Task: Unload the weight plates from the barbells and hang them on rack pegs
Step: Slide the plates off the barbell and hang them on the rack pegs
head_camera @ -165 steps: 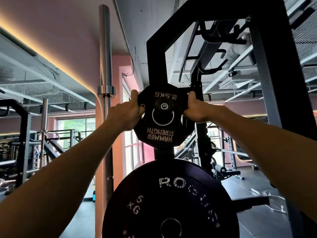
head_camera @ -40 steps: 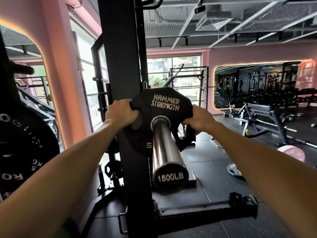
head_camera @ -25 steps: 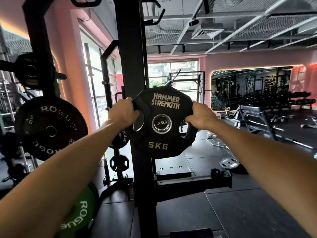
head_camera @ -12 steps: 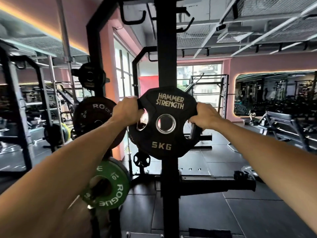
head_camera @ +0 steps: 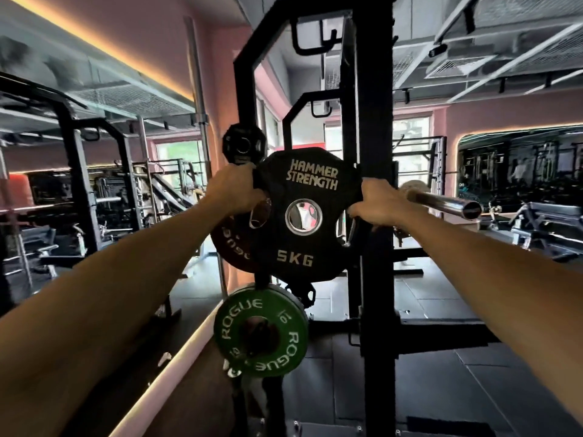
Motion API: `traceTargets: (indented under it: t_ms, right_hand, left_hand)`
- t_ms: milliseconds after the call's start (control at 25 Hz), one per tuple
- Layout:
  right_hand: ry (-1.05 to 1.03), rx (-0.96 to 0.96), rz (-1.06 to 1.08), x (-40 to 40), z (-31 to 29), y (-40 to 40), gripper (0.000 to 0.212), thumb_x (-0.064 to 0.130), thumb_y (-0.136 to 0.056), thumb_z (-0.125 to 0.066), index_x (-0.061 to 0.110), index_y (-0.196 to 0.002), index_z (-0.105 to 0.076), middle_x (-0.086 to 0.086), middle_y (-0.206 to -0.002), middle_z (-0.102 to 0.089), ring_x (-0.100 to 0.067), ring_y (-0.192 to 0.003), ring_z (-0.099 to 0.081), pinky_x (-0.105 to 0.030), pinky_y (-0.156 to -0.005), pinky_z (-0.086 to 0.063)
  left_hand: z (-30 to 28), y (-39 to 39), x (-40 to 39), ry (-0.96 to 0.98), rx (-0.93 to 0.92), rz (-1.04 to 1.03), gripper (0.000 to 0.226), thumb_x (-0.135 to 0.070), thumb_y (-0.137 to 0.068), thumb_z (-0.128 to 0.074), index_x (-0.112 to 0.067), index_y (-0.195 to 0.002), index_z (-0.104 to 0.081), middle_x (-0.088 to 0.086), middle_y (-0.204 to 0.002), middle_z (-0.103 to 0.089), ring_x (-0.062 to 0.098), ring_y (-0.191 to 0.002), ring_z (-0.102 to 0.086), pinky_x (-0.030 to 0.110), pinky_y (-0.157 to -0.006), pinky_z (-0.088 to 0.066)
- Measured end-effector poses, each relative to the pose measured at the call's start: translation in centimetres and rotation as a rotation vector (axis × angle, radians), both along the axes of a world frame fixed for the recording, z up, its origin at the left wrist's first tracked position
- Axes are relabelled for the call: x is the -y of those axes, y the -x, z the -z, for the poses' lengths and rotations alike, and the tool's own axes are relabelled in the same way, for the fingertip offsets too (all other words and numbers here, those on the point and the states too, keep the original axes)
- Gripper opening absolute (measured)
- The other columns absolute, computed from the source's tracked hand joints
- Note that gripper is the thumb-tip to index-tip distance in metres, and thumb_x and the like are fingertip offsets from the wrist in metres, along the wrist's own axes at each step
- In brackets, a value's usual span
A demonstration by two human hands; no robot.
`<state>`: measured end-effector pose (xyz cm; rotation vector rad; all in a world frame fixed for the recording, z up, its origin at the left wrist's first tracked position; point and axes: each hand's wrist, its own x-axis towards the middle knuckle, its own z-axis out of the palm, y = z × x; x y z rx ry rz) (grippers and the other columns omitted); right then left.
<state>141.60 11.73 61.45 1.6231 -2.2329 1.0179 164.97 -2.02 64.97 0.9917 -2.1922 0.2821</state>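
Note:
I hold a black 5 kg Hammer Strength plate upright in front of me, off the bar. My left hand grips its left edge and my right hand grips its right edge. The bare chrome barbell sleeve points out to the right of the plate. Behind the plate, on the rack's storage pegs, hang a small black plate, a larger black Rogue plate partly hidden, and a green Rogue 10 plate below.
The black rack upright rises just behind the plate's right side. A vertical barbell stands by the pink wall at left. Other racks fill the left, benches the right. Dark rubber flooring lies below.
The 5 kg plate came off the barbell sleeve in both hands and has swung left toward the storage pegs; the hung plates now sit right behind it.

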Motion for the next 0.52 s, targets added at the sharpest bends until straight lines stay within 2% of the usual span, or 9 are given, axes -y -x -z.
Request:
traceTargets:
  t_ms: [120, 280, 520]
  right_hand:
    - [0.005, -0.014, -0.044, 2.7, -0.5, -3.8, 0.02, 0.019, -0.073, -0.069, 0.011, -0.084, -0.054, -0.01, -0.084, -0.063, -0.029, -0.071, -0.066, -0.045, -0.069, -0.059]
    - [0.022, -0.056, -0.061, 6.6, -1.1, -6.8, 0.017, 0.018, -0.073, -0.066, 0.009, -0.083, -0.055, -0.011, -0.083, -0.064, -0.027, -0.072, -0.066, -0.045, -0.07, -0.059]
    - [-0.012, -0.104, -0.037, 14.9, -1.0, -8.2, 0.022, 0.023, -0.074, -0.064, 0.012, -0.089, -0.054, -0.009, -0.082, -0.063, -0.029, -0.067, -0.067, -0.047, -0.067, -0.059]
  left_hand:
    - [-0.5, -4.2, 2.3, 0.011, 0.003, -0.031, 0.039, -0.032, -0.08, -0.062, -0.012, -0.113, -0.058, 0.02, -0.106, -0.065, 0.042, -0.098, -0.062, 0.043, -0.078, -0.052]
    - [-0.5, -7.5, 6.0, -0.006, -0.011, -0.014, 0.048, -0.038, -0.07, -0.053, -0.015, -0.111, -0.06, 0.017, -0.1, -0.065, 0.041, -0.09, -0.063, 0.042, -0.073, -0.053]
    - [0.2, -9.3, 14.6, 0.021, -0.012, -0.019, 0.035, -0.03, -0.081, -0.061, -0.009, -0.109, -0.061, 0.019, -0.1, -0.065, 0.041, -0.092, -0.062, 0.042, -0.074, -0.052]
